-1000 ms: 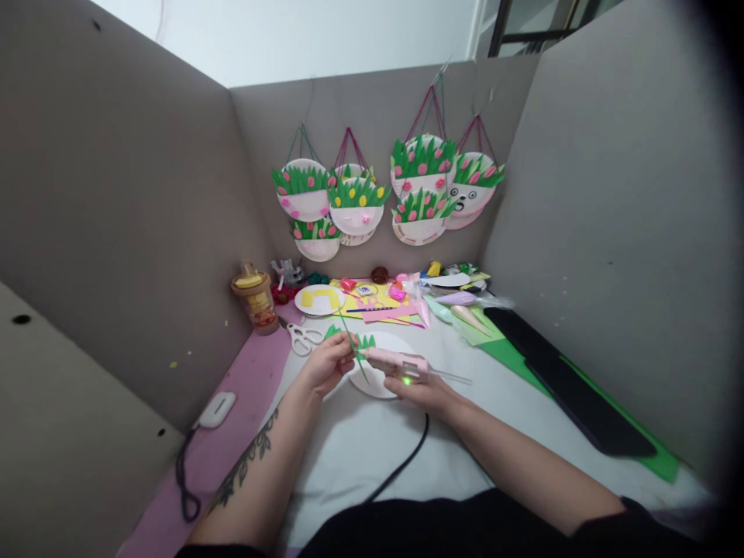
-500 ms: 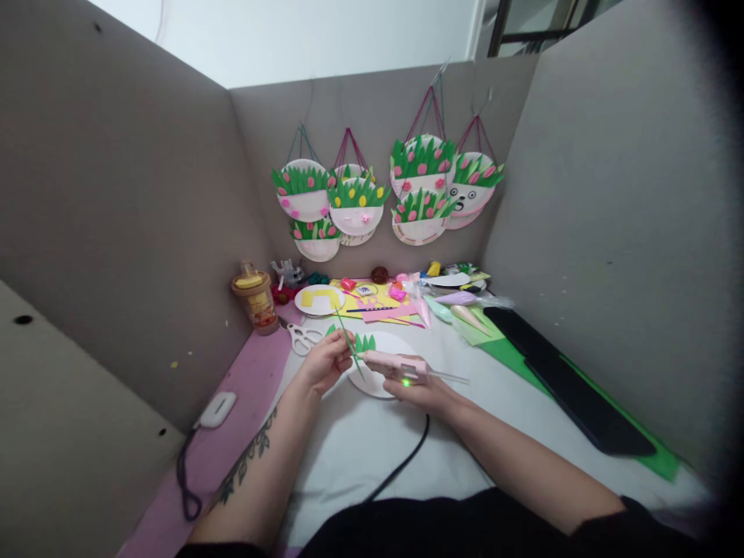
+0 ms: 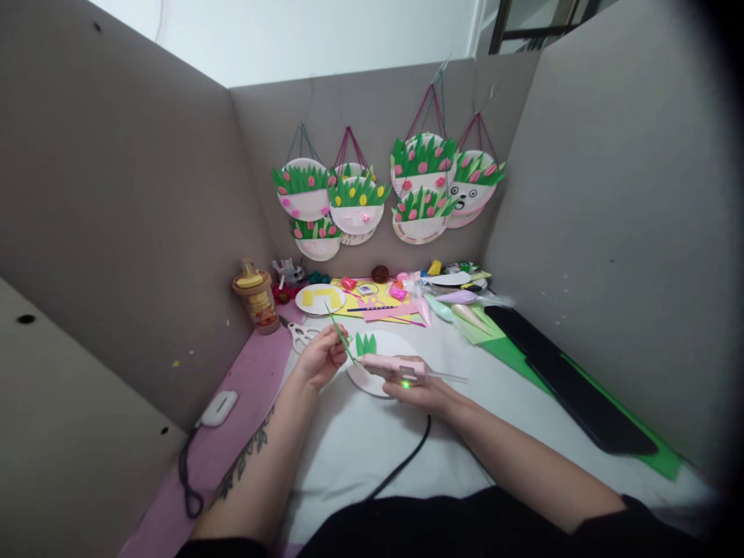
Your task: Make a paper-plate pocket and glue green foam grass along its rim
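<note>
My left hand (image 3: 318, 363) pinches a thin green paper strip (image 3: 337, 332) that slants up and to the left. My right hand (image 3: 419, 394) grips a pink glue gun (image 3: 390, 365) with a green light on it and a clear glue stick jutting out to the right. The gun's nozzle meets the lower end of the strip. Under both lies a white paper plate (image 3: 384, 349) with green paper grass blades (image 3: 366, 343) stuck on it. The gun's black cord (image 3: 401, 463) runs back toward me.
White scissors (image 3: 302, 335) and an orange-lidded cup (image 3: 254, 298) stand at the left. Coloured paper scraps (image 3: 377, 302) and a plate with yellow pieces (image 3: 319, 298) sit at the back. Finished plate baskets (image 3: 356, 203) hang on the partition. A black bar (image 3: 570, 384) lies right, a white device (image 3: 215, 408) left.
My left hand has shifted a little to the left and tilted the green strip further left. The glue gun has stayed almost where it was.
</note>
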{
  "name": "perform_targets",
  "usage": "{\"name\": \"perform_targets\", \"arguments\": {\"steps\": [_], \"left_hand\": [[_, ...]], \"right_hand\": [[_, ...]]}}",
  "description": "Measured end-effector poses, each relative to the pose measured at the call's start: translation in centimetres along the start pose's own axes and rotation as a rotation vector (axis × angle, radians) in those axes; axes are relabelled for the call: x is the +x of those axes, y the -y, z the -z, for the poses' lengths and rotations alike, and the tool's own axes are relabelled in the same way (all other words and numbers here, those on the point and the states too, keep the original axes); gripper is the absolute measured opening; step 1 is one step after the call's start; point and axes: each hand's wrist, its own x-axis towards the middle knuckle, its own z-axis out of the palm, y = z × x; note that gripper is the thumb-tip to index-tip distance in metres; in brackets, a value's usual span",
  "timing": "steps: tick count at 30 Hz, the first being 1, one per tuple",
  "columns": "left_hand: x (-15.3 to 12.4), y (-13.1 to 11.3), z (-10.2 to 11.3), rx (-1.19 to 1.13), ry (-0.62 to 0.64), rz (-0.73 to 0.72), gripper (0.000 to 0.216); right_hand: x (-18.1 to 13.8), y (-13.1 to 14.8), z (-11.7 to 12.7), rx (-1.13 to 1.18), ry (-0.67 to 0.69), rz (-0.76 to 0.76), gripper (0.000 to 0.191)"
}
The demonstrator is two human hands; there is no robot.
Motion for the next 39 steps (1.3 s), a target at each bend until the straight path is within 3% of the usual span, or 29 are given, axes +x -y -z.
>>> {"name": "perform_targets", "arguments": {"steps": [12,29,32,36,37,39], "left_hand": [[0.6,-0.3,0.7,-0.091,-0.058,-0.008,0.028],[0.8,-0.3,0.9,-0.094,-0.086,-0.022,0.021],[1.0,-0.3,1.0,-0.081,-0.202,-0.014,0.017],[1.1,-0.2,0.8,-0.03,-0.445,0.125,0.006],[1.0,-0.2,0.8,-0.012,-0.476,0.167,0.006],[1.0,-0.2,0.6,0.026,-0.488,0.233,0.005]], "right_hand": [[0.1,0.6,-0.2,0.158,0.098,-0.042,0.047],[-0.1,0.5,0.0,0.129,0.112,-0.044,0.046],[0.1,-0.6,0.3,0.2,-0.077,-0.148,0.05],[0.7,-2.4,2.1,0.166,-0.708,-0.367,0.039],[0.8,-2.7,2.7,0.121,-0.756,-0.387,0.038],[0.9,-3.4,4.1,0.027,-0.729,-0.334,0.041]]}}
